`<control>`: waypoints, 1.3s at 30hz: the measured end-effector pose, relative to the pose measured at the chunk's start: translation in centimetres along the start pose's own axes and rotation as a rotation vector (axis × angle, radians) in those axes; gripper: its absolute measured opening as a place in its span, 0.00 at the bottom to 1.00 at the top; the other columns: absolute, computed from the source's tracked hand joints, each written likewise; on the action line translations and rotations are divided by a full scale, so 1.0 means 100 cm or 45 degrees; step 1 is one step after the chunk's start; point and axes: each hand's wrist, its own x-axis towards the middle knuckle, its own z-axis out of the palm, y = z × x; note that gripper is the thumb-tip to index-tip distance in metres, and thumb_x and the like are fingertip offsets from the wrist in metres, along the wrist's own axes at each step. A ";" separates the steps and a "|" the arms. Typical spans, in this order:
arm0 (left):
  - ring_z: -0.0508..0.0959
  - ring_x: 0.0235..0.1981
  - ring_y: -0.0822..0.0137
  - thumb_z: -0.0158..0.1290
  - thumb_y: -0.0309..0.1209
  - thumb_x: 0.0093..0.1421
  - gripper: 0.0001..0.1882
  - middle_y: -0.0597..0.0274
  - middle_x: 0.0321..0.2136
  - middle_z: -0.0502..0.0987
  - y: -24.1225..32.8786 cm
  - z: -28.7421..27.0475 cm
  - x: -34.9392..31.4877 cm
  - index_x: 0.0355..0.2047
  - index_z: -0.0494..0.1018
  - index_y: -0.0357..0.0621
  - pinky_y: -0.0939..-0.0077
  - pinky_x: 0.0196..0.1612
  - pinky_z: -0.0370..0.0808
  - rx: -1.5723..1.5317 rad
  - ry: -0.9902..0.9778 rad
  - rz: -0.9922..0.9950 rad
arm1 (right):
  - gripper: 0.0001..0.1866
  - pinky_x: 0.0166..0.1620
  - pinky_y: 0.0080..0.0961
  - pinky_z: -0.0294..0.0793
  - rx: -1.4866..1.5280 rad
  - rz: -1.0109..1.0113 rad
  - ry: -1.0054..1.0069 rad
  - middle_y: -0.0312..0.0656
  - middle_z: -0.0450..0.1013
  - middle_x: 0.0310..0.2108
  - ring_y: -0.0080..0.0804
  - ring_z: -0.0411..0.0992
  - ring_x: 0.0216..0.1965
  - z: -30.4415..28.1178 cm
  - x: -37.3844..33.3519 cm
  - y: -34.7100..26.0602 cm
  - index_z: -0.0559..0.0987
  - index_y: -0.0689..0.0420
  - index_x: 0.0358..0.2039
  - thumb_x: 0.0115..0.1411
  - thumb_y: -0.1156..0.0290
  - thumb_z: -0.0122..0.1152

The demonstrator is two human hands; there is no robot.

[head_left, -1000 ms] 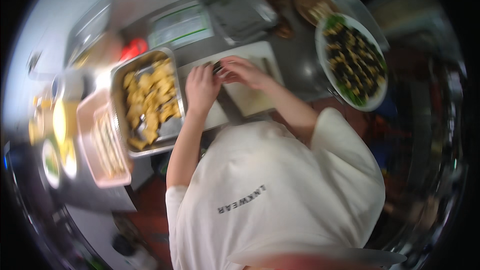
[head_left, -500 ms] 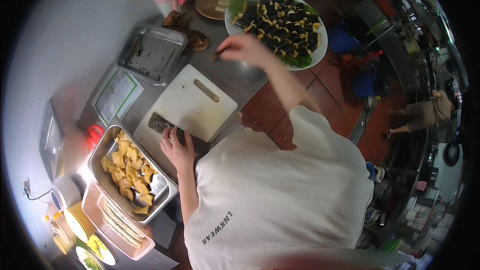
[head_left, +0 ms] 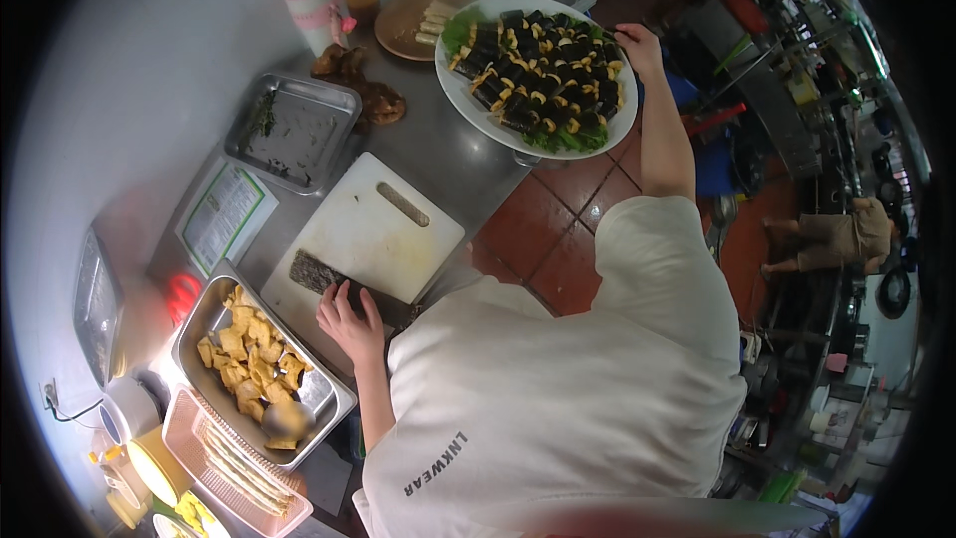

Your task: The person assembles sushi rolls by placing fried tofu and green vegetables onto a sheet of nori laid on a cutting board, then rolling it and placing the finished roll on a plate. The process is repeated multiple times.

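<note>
A white cutting board (head_left: 383, 239) with a slotted handle lies at a slant on the steel table. My left hand (head_left: 354, 324) rests, fingers spread, on dark seaweed sheet (head_left: 316, 271) along the board's near edge. To the far right, a big white oval platter (head_left: 460, 105) carries green leaves and many short black seaweed rolls (head_left: 543, 70) with yellow filling. At its right rim is my right hand (head_left: 639, 45), arm stretched out, fingers bent together over the edge beside the outermost rolls. Whatever lies between those fingertips is too small to make out.
A deep steel tray (head_left: 334, 403) of golden fried pieces stands near left, beside a pink basket (head_left: 179, 428) of long pale strips. Beyond the board are a shallow steel tray (head_left: 299, 171) with green scraps and brown lumps (head_left: 383, 103). A person (head_left: 846, 236) stands far right.
My right hand has swung from beside the platter's left edge, across to its right rim. The left hand has stayed on the seaweed. The view has shifted slightly.
</note>
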 end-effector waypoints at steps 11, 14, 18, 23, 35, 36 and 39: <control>0.71 0.46 0.52 0.57 0.30 0.53 0.14 0.54 0.44 0.73 -0.003 0.001 -0.001 0.42 0.76 0.44 0.58 0.51 0.64 0.012 -0.044 -0.073 | 0.13 0.51 0.32 0.71 -0.605 0.065 -0.284 0.44 0.76 0.45 0.40 0.74 0.48 0.035 0.037 0.007 0.80 0.53 0.44 0.58 0.69 0.58; 0.71 0.46 0.52 0.56 0.29 0.53 0.15 0.55 0.44 0.73 -0.003 0.002 -0.003 0.42 0.76 0.45 0.58 0.51 0.64 -0.026 -0.048 -0.102 | 0.17 0.52 0.34 0.70 -0.857 0.021 -0.287 0.43 0.76 0.46 0.42 0.72 0.49 0.029 0.067 0.041 0.80 0.46 0.47 0.55 0.63 0.58; 0.71 0.47 0.52 0.55 0.28 0.52 0.16 0.56 0.44 0.74 -0.001 -0.012 0.004 0.43 0.76 0.45 0.58 0.52 0.64 -0.047 -0.127 -0.139 | 0.19 0.61 0.41 0.60 -0.938 -0.037 -0.102 0.44 0.64 0.58 0.45 0.60 0.60 0.043 0.056 -0.014 0.79 0.36 0.48 0.54 0.56 0.58; 0.69 0.53 0.56 0.56 0.31 0.49 0.22 0.56 0.50 0.72 0.004 -0.024 0.002 0.47 0.74 0.43 0.55 0.59 0.61 -0.001 -0.210 -0.130 | 0.12 0.57 0.40 0.63 -0.300 -0.516 -0.090 0.40 0.68 0.53 0.42 0.62 0.58 0.086 0.019 -0.123 0.79 0.45 0.44 0.60 0.62 0.58; 0.66 0.58 0.58 0.55 0.34 0.53 0.26 0.58 0.54 0.69 -0.006 -0.008 -0.013 0.53 0.69 0.43 0.51 0.63 0.57 -0.035 -0.030 -0.236 | 0.05 0.48 0.27 0.69 0.577 -1.468 -1.195 0.40 0.75 0.38 0.33 0.72 0.43 0.267 -0.215 -0.339 0.80 0.57 0.35 0.57 0.75 0.58; 0.66 0.58 0.58 0.55 0.34 0.53 0.26 0.58 0.54 0.69 -0.007 -0.007 -0.014 0.53 0.69 0.43 0.51 0.63 0.57 -0.054 -0.027 -0.241 | 0.06 0.48 0.26 0.69 0.599 -1.560 -1.279 0.40 0.75 0.39 0.32 0.72 0.44 0.285 -0.236 -0.346 0.80 0.57 0.36 0.57 0.75 0.59; 0.66 0.58 0.58 0.55 0.34 0.53 0.26 0.58 0.54 0.70 -0.009 -0.004 -0.015 0.53 0.69 0.43 0.51 0.63 0.57 -0.093 -0.020 -0.250 | 0.08 0.49 0.32 0.70 0.558 -1.773 -1.503 0.43 0.75 0.39 0.39 0.72 0.44 0.311 -0.309 -0.380 0.80 0.57 0.36 0.56 0.71 0.60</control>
